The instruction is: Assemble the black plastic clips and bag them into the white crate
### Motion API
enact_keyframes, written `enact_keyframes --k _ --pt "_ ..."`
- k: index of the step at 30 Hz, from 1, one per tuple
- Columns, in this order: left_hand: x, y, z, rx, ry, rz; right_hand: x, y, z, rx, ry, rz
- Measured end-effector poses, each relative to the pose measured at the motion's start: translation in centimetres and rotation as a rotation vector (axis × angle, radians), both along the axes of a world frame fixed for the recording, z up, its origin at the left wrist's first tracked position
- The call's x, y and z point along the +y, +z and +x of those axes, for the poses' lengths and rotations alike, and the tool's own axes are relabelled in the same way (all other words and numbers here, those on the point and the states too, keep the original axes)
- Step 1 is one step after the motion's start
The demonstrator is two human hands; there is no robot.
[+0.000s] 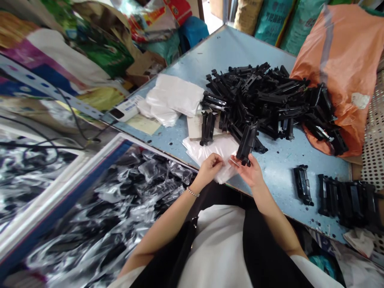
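Observation:
My right hand (251,173) is closed on a black plastic part (246,144), a long channel-shaped piece that tilts up and away from me. Its fingers also lie against the clear plastic bag (223,174) by the table's near edge. To the left, my left hand (211,166) pinches the edge of that thin bag with its fingertips. The bag lies on a stack of similar flat bags (199,149). Just beyond the hands, another black part (207,128) stands on a pale block (195,122).
A big heap of black parts (261,94) covers the blue table (222,48). Further parts (345,198) lie in a row at right, beside an orange sack (339,52). More white bags (177,96) lie at left. A bin of bagged parts (120,208) stands at lower left.

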State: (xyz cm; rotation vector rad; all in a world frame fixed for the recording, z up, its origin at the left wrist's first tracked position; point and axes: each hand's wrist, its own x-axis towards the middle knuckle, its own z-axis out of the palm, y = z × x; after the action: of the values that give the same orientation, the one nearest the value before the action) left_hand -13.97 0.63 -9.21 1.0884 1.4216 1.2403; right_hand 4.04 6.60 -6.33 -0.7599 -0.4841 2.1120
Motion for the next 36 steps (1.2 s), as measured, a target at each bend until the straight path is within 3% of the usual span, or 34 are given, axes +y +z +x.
enact_keyframes --k 6,10,14,18,21,24,26,28,32,36 --pt "-0.4 0.4 -1.2 0.361 -0.225 0.202 0.7 0.6 -0.1 -0.039 -0.060 0.044" --pt "-0.6 0.8 -0.8 0.498 -0.174 0.253 -0.5 1.4 -0.1 0.011 0.021 0.022" --pt "-1.1 1.4 -0.7 0.561 -0.006 0.223 -1.4 0.2 -0.6 -0.077 0.011 -0.024" --pt "-1.7 1.5 -1.3 0.814 -0.111 0.238 -2.3 -0.3 1.3 -0.131 0.002 0.011" --pt "-1.8 1.3 -1.5 0.837 -0.153 0.254 -4.4 0.7 4.9 -0.110 0.180 0.035" --pt "-1.4 1.2 -1.3 0.738 -0.104 0.276 -6.8 1.2 7.7 -0.009 0.442 -0.092" --pt "-1.4 1.4 -0.9 0.697 -0.108 0.280 -7.8 0.7 8.0 0.054 0.541 -0.218" --pt "-1.9 1.9 -0.3 0.689 -0.169 0.318 -7.7 -0.4 6.9 0.082 0.550 -0.278" --pt "-4.3 3.1 1.7 0.667 -0.412 0.488 -6.0 -2.2 3.1 -0.110 0.350 -0.100" --pt "-5.3 3.1 3.3 0.663 -0.501 0.515 -6.1 -1.0 1.6 -0.428 0.215 0.232"
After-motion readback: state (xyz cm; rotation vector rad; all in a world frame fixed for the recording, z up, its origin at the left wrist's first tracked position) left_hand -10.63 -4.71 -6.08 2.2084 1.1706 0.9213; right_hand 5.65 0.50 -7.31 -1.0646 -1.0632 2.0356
